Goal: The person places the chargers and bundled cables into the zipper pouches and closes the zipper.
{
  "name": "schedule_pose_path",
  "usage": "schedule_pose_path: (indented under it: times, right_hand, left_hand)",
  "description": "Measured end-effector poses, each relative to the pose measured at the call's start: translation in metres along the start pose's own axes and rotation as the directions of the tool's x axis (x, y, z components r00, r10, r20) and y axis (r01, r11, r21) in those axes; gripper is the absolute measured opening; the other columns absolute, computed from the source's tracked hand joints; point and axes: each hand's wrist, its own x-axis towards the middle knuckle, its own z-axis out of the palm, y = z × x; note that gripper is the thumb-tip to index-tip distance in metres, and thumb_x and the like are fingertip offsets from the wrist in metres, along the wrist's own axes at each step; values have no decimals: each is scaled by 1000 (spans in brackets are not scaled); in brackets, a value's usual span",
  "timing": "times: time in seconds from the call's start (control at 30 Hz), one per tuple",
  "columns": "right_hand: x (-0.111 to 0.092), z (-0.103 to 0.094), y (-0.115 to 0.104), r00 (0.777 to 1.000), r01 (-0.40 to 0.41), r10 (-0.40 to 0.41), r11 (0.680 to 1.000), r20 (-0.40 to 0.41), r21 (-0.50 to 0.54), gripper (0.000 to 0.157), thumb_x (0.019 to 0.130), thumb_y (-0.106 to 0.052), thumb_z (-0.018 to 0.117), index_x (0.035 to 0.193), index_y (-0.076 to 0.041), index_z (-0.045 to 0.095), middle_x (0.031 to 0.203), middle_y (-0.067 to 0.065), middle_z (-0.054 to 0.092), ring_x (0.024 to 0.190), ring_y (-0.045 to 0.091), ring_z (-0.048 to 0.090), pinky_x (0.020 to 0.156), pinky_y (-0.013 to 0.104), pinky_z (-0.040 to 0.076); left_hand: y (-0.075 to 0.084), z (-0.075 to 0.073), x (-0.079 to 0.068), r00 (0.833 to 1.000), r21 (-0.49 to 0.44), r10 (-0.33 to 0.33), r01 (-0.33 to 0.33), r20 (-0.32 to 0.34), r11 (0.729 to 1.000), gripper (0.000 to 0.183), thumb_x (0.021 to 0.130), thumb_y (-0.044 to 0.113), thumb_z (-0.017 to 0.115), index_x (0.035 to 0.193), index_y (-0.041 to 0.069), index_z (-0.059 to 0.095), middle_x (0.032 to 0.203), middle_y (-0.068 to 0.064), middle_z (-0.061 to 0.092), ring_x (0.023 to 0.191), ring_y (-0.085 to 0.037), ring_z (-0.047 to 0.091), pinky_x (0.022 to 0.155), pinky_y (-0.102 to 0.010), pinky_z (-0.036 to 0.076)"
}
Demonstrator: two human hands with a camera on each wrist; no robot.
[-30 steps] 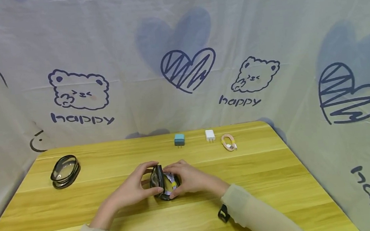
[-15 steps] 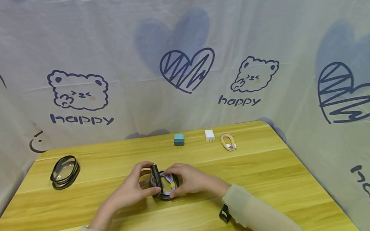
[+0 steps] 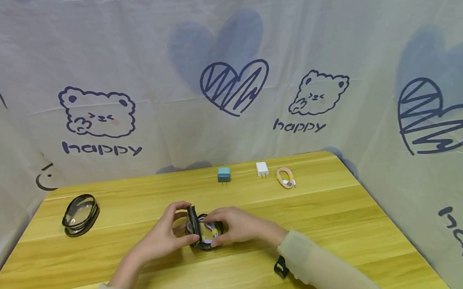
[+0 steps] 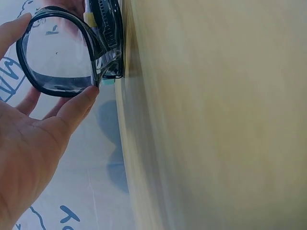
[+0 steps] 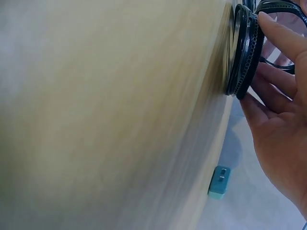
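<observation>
A small round clear zip pouch point(image 3: 193, 226) with black trim stands open near the middle of the table. Its see-through lid point(image 4: 57, 52) is raised upright, and my left hand point(image 3: 165, 232) grips that lid between thumb and fingers. Inside the lower half lies a coiled pale purple cable point(image 3: 212, 229) bound with a yellow tie. From the other side my right hand point(image 3: 236, 225) holds the pouch's lower half, its thumb near the front rim and its fingertips at the back by the cable. In the right wrist view the zipper edge point(image 5: 247, 57) shows beside the fingers.
Another round clear pouch with black trim point(image 3: 80, 216) lies at the far left. Along the back of the wooden table point(image 3: 325, 229) are a blue charger plug point(image 3: 224, 174), a white charger plug point(image 3: 262, 169) and a pink coiled cable point(image 3: 286, 178). A printed cloth point(image 3: 161, 123) hangs behind.
My left hand has drawn the pouch's lid slightly to the left, so the pouch gapes wider. The fingertips of my right hand have shifted a little over the cable.
</observation>
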Motion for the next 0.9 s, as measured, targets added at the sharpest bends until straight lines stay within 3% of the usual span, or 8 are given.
schedule_pose_path:
  times: [0.27,0.43,0.57,0.9]
  right_hand:
    - [0,-1,-1,1000,5,-5,1000,2,-25,57,96,-33,77,146,-10,61,144,4,63,129,19,53,110,34,46]
    - [2,-1,-5,1000,-21,20,999,23,36,54,97,-26,77,144,-7,61,137,6,65,105,12,63,89,22,54]
    - [4,-2,-8,998,-55,53,996,28,76,52,95,-22,80,141,-5,63,126,5,66,89,9,62,74,17,53]
    - [6,2,-11,995,-102,103,993,-16,56,53,92,-20,83,139,-6,64,132,7,64,93,9,62,76,17,53]
  left_hand:
    - [3,-10,-3,999,47,-12,9,46,999,82,91,17,82,156,10,33,161,-21,35,145,-49,39,113,-61,41]
    - [3,-12,-3,996,-3,-24,25,85,1000,84,89,10,83,156,15,34,162,-19,34,146,-46,39,112,-57,45]
    - [1,-14,-3,994,-27,-30,33,107,999,85,88,7,83,157,15,34,162,-20,34,146,-47,38,112,-53,47]
    - [2,-17,-2,992,-13,-31,33,126,999,85,87,8,84,157,13,35,162,-19,34,145,-45,40,112,-50,47]
